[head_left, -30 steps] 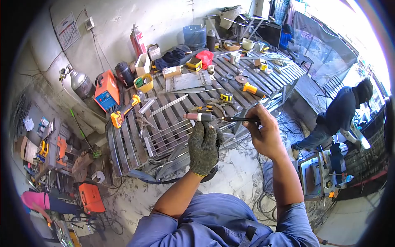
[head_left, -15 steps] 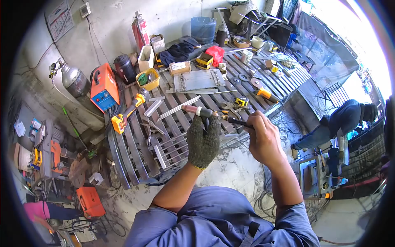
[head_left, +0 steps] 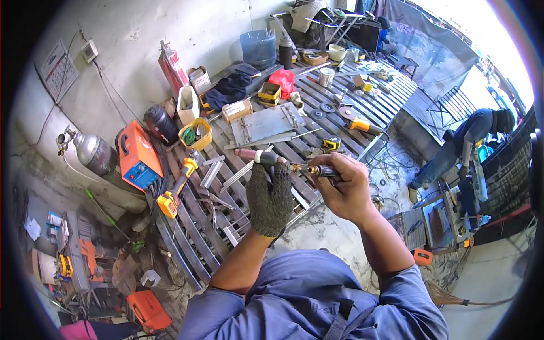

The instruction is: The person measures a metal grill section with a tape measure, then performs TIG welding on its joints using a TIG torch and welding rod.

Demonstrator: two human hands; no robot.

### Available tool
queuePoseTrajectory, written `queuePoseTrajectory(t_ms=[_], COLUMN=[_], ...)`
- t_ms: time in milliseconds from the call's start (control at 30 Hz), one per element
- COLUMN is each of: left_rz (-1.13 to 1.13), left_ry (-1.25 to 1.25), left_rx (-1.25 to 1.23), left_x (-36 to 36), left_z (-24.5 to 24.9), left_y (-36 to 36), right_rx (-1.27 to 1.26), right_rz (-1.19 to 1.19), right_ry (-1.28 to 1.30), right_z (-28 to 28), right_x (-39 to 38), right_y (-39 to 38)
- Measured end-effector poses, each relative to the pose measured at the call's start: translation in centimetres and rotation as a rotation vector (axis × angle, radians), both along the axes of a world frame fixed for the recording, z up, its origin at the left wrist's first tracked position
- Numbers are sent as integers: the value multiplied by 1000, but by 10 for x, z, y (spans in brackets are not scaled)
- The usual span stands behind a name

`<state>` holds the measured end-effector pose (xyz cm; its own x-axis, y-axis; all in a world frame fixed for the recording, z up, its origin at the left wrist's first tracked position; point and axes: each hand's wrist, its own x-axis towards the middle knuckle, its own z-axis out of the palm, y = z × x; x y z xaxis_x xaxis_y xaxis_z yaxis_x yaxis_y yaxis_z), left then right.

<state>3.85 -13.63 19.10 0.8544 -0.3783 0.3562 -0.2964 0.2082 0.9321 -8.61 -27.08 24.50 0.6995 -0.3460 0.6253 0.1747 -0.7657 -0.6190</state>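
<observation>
Pink-nozzled welding torch, horizontal, brass part exposed

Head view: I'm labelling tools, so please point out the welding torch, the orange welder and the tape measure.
welding torch [head_left: 272, 159]: head view, its black body.
orange welder [head_left: 135, 157]: head view, its top face.
tape measure [head_left: 332, 143]: head view, its yellow case.

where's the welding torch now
The welding torch is mid-frame in the head view, over the slatted table's near edge, gripped by the gloved left hand with the right hand on its rear end.
</observation>
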Motion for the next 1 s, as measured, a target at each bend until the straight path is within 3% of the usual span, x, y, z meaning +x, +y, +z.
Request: queuePoseTrajectory(t_ms=[233,367,600,633,667,1000], left_rz=[115,89,143,162,181,178], left_ry=[-130,-193,-66,-75,-83,-85], left_rx=[76,73,81,66,51,5], left_x=[-1,-1,-9,-6,-4,-12], left_z=[3,8,11,9,8,-3], left_y=[-26,-33,-44,-46,-47,-52], right_rx=[-83,-11,-24,-188,-290,-364], right_rz=[-44,16,-63,-87,-148,-164], right_ry=[26,60,84,-53,-4,46], right_z=[10,10,27,21,18,18], right_x=[7,11,-15,-17,-24,-39], right_y=[-19,-33,-56,-68,-74,-78])
